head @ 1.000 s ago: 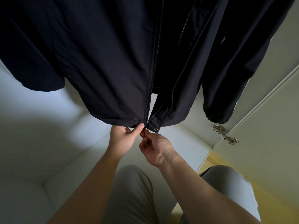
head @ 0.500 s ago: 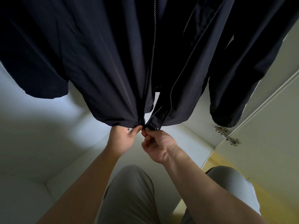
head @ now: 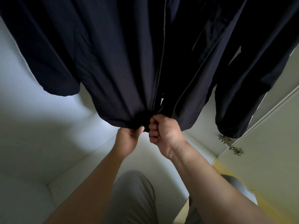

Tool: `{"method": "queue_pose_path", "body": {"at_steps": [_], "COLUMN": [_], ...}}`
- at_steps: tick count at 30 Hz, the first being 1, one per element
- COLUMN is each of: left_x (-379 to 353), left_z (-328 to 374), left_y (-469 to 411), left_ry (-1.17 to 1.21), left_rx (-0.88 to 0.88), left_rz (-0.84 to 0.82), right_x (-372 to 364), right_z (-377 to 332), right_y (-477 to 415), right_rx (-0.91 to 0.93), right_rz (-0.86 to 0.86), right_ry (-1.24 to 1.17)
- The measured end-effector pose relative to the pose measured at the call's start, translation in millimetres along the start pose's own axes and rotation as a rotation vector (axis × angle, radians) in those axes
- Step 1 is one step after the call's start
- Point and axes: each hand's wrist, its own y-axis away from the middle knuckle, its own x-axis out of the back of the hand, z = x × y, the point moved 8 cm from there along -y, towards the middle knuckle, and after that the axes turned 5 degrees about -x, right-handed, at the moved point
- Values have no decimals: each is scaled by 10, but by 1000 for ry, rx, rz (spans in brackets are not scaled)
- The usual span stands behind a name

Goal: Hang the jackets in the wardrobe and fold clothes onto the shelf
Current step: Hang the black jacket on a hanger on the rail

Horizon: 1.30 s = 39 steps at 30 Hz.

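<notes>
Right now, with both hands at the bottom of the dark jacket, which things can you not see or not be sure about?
- Hanger and rail: cut off by the top edge of the head view; the jacket fills it.
- Zipper ends at the hem: hidden behind the left hand and right hand, so whether they are joined cannot be told.
- Shelf and clothes to fold: not in view.
- Door hinge: its upper part is covered by the sleeve.

I see a dark jacket (head: pixel 123 62) hanging inside the white wardrobe (head: pixel 40 135), its zip (head: pixel 163 38) running down the middle. My left hand (head: pixel 127 139) pinches the hem left of the zip; my right hand (head: pixel 163 131) is fisted around the hem just beside it, possibly on the slider, which is hidden. A metal hinge (head: pixel 230 143) sits on the door at right.
</notes>
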Motion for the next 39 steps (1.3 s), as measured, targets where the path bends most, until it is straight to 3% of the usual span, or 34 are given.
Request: {"method": "queue_pose_path", "body": {"at_steps": [4, 6, 14, 16, 18, 19, 21, 23, 24, 32, 36, 39], "left_x": [-192, -265, 12, 60, 142, 244, 466, 566, 566, 443, 504, 561], "left_z": [4, 15, -177, -74, 86, 213, 735, 1334, 1493, 1586, 1606, 1876], "left_y": [27, 55, -82, -84, -12, -5, -15, 56, 60, -219, -294, -305], "left_ry": [454, 536, 306, 130, -210, -427, -718, -669, -607, -406, -411, -378], "left_rx": [146, 175, 344, 404, 456, 405, 110, -273, -381, -617, -585, -607], "left_rz": [-106, -93, 98, 13, -147, -149, 67, 335, 404, 540, 510, 501], "right_x": [40, 15, -255, -271, -258, -255, -280, -325, -349, -507, -651, -688], "right_z": [-39, -46, -859, -880, -857, -856, -862, -863, -867, -1052, -1638, -1821], "right_y": [25, 44, 568, 609, 616, 621, 647, 682, 696, 880, 1274, 1398], "right_rx": [22, 11, 206, 176, 145, 140, 128, 112, 108, 154, 363, 404], "right_rz": [15, 11, -92, -72, -27, -7, 11, 9, -1, -47, -119, -161], "right_ry": [-46, -43, 57, 85, 115, 143, 202, 230, 230, 202, 164, 189]}}
